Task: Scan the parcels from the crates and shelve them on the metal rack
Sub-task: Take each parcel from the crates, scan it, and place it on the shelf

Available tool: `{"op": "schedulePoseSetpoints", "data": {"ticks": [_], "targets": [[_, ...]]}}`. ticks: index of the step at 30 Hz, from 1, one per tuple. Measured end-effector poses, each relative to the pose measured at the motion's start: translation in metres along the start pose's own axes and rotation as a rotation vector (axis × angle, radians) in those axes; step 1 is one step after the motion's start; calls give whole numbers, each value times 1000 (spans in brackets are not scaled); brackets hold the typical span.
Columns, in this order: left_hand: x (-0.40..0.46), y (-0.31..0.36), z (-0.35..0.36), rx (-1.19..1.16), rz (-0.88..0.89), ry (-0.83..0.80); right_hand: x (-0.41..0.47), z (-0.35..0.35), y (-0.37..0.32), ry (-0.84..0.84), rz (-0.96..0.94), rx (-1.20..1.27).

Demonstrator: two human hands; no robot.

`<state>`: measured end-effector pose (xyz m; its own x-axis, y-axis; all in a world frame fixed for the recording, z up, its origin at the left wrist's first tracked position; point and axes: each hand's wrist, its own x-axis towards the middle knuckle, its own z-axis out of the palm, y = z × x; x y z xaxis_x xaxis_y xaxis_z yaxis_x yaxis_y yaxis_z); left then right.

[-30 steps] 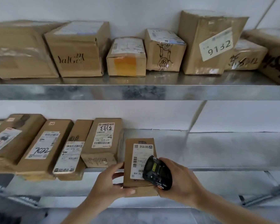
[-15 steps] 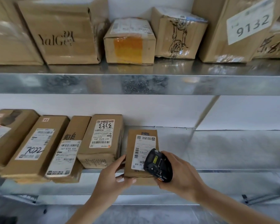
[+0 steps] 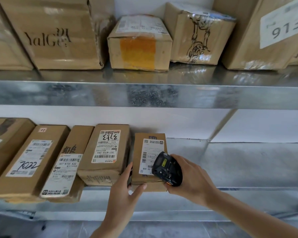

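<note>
With the left hand [image 3: 126, 191] pinching the parcel [image 3: 149, 162] at the shelf [image 3: 248, 170] edge and the right hand [image 3: 187, 177] gripping the scanner [image 3: 167, 169], early release risks tipping the overhanging parcel off.

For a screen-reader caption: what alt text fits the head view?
Left hand steadies a small parcel on the lower shelf while the right hand holds a scanner over its label. More parcels line both shelves.

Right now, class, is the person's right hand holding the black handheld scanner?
Yes, the right hand grips the black handheld scanner over the small brown cardboard parcel.
</note>
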<state>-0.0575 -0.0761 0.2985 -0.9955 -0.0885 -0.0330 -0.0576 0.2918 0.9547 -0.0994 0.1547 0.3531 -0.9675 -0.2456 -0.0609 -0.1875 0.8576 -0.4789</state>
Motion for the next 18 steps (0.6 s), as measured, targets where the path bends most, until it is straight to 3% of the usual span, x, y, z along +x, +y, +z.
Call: {"op": "schedulePoseSetpoints", "data": {"ticks": [18], "targets": [[12,-5,12,69,-5,20,21,1,7,0,-23,39]]}}
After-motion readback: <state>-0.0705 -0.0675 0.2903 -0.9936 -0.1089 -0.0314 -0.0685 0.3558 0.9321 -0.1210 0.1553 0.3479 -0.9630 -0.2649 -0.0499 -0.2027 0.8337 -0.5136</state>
